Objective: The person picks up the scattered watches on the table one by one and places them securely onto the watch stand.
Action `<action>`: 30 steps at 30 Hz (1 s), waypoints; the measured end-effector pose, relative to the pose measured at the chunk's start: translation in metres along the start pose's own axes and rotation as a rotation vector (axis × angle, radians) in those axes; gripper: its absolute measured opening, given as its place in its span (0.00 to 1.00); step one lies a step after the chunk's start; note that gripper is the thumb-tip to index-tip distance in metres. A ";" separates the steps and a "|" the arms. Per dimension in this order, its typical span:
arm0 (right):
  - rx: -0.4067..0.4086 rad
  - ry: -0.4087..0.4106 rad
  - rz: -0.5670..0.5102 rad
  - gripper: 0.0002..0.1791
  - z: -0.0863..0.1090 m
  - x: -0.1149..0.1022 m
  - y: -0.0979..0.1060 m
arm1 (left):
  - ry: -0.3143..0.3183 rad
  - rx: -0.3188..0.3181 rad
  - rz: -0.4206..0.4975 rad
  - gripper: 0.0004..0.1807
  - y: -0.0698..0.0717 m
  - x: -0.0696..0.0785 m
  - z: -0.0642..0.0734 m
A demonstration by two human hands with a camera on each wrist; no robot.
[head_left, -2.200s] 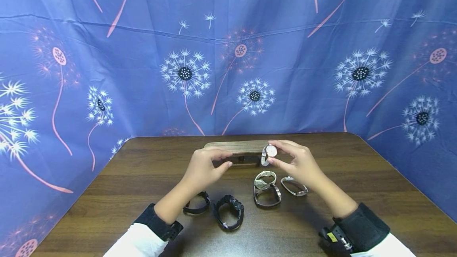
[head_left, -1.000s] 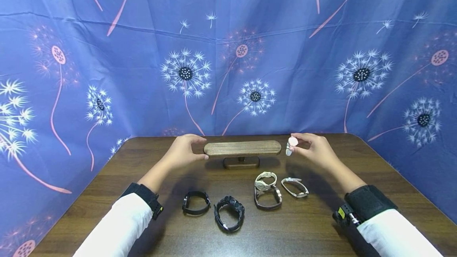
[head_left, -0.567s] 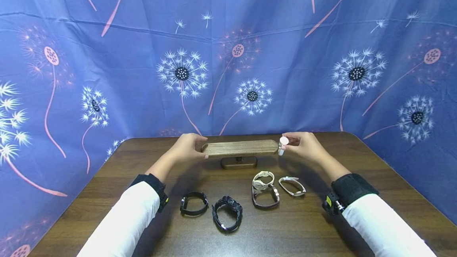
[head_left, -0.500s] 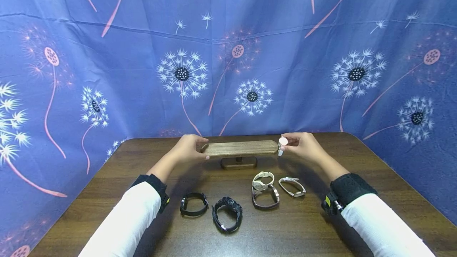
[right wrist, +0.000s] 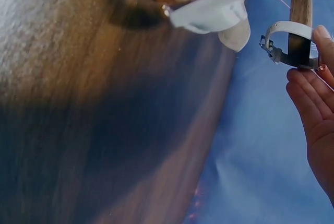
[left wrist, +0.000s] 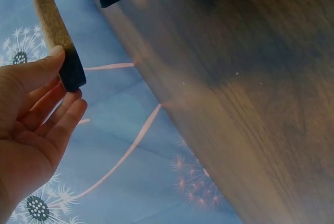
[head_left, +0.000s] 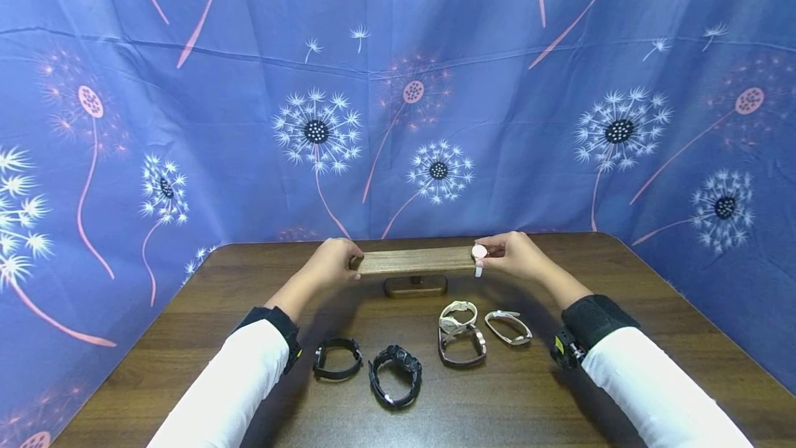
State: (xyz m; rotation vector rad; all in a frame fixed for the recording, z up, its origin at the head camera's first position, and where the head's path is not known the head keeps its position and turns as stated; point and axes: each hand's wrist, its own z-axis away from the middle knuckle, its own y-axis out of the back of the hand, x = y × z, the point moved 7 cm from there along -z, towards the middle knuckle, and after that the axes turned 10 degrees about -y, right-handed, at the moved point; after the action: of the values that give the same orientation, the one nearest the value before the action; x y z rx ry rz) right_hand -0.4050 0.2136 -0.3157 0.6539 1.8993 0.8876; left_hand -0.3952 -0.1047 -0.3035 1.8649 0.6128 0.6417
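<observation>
A wooden watch stand, with a long rounded bar [head_left: 417, 260] on a short post and base [head_left: 415, 286], stands near the table's back edge. My left hand [head_left: 329, 263] pinches the bar's left end between thumb and fingers, as the left wrist view also shows on the bar [left wrist: 51, 20]. At the right end, my right hand [head_left: 517, 254] holds a white-strapped wristwatch [head_left: 479, 252] by its round case. In the right wrist view the buckled strap [right wrist: 292, 27] loops around the bar's dark end, with the watch face hidden from that side.
In front of the stand lie a black-strapped watch [head_left: 338, 372], a chunky black watch [head_left: 407, 361], a cream watch [head_left: 449, 324] touching a dark-strapped one [head_left: 460, 364], and a pale slim watch [head_left: 518, 340]. A blue dandelion cloth [head_left: 528, 178] hangs behind the wooden table [head_left: 205, 310].
My right hand first carried the watch right, away from the stand, then brought it back left onto the bar's end. My left hand moved left and took hold of the bar's left end.
</observation>
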 end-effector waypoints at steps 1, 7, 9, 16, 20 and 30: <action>-0.009 0.002 0.005 0.22 -0.001 -0.001 -0.001 | 0.007 -0.001 0.001 0.19 0.000 0.000 0.000; -0.052 -0.004 0.010 0.25 -0.007 -0.006 -0.009 | 0.051 -0.019 0.004 0.19 -0.002 -0.001 0.000; -0.060 0.004 0.028 0.26 -0.009 -0.010 -0.011 | 0.063 -0.029 0.003 0.19 -0.004 -0.002 0.000; -0.070 0.007 0.101 0.28 -0.013 -0.018 -0.015 | 0.090 -0.043 -0.002 0.20 -0.005 0.000 0.000; -0.077 0.029 0.180 0.33 -0.013 -0.021 -0.015 | 0.098 -0.056 -0.004 0.20 -0.004 0.001 -0.001; -0.055 0.090 0.257 0.32 -0.019 -0.035 -0.017 | 0.097 -0.054 -0.004 0.20 0.001 0.003 -0.002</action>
State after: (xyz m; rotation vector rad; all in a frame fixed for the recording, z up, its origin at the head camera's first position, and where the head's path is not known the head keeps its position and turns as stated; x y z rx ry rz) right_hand -0.4079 0.1714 -0.3051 0.8497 1.8900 1.1444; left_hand -0.3942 -0.1022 -0.3018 1.7898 0.6552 0.7429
